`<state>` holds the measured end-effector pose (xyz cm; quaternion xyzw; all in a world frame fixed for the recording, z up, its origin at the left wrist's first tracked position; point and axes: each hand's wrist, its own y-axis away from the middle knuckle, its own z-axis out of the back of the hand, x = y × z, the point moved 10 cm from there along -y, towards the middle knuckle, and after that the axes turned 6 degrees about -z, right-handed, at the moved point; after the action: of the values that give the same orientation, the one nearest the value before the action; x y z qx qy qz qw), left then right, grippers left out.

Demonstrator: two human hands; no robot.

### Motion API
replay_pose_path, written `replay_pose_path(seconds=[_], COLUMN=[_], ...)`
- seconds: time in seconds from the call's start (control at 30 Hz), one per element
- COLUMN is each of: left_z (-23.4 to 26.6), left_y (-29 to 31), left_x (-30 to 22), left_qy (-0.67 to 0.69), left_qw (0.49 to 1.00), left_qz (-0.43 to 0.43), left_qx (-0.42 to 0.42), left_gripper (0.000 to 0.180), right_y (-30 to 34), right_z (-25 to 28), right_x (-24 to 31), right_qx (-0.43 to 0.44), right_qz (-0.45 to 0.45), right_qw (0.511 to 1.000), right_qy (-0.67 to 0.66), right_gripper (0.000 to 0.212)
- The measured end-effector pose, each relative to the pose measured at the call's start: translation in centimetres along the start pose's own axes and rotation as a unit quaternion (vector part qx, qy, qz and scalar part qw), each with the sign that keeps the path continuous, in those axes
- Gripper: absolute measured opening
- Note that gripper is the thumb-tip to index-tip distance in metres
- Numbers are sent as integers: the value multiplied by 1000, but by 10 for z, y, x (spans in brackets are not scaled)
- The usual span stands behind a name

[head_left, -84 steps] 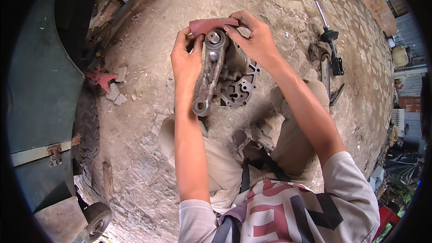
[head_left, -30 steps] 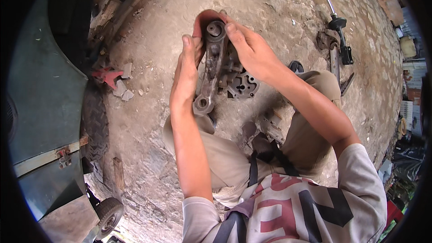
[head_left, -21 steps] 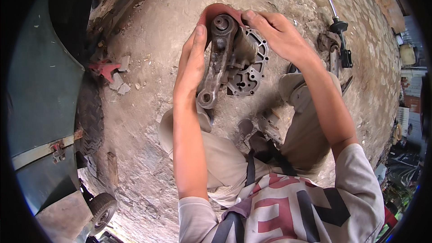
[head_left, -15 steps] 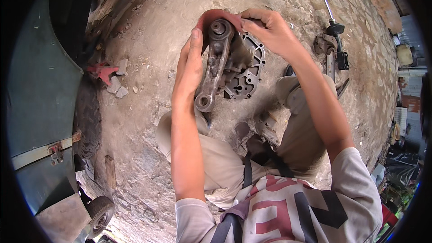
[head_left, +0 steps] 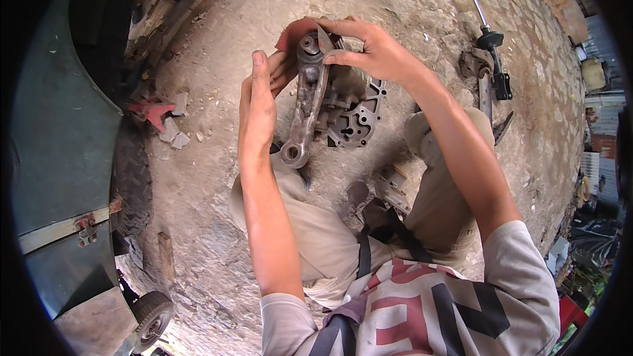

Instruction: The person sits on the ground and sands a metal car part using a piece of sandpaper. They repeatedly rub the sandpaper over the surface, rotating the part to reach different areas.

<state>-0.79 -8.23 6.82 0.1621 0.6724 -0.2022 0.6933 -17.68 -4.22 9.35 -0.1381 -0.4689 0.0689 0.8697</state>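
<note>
In front of me stands a greasy metal gearbox-like part with a long lever arm [head_left: 306, 102], its ring-shaped end toward me. A red, sandpaper-like strip [head_left: 300, 28] bends over the far end, around the round boss. My right hand [head_left: 366, 46] pinches the strip's right end between thumb and fingers; a greyish face shows there. My left hand [head_left: 259, 102] is on the left side, thumb raised and apart, its fingers bent near the strip's left end. Whether those fingertips touch the metal is hidden. Beside the part lies a flat metal plate with holes [head_left: 359, 122].
A shock absorber [head_left: 490, 43] lies on the ground at far right, near a brown lump [head_left: 476, 64]. At left are a green vehicle panel [head_left: 59, 125], a red piece [head_left: 153, 112] and broken stones [head_left: 173, 133]. A wheel [head_left: 153, 320] sits at lower left.
My left thumb has come off the strip and the left hand has shifted left. The strip's right end is drawn down over the boss by my right hand, which moved left.
</note>
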Motion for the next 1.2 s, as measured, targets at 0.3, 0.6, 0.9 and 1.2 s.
replay_pose_path(seconds=[0.3,0.6,0.9,1.2], left_z=[2,-6,-18,-1], left_y=[1,-13,-2,-1], left_x=[-14,-8,-16,-10], left_qy=[-23,-14,10,-107], left_qw=[998,994,995,989], left_qz=[-49,-70,-64,-69], left_qx=[-38,-77,-73,-75], left_gripper=[47,29,30,32], right_y=[2,4,13,8], right_z=[2,13,6,4], right_x=[-3,2,8,3], right_qx=[-21,-72,-113,-136], right_qz=[-35,-60,-98,-101], right_qw=[999,994,989,985], right_qy=[-7,-49,9,-44], right_gripper=[62,41,32,32])
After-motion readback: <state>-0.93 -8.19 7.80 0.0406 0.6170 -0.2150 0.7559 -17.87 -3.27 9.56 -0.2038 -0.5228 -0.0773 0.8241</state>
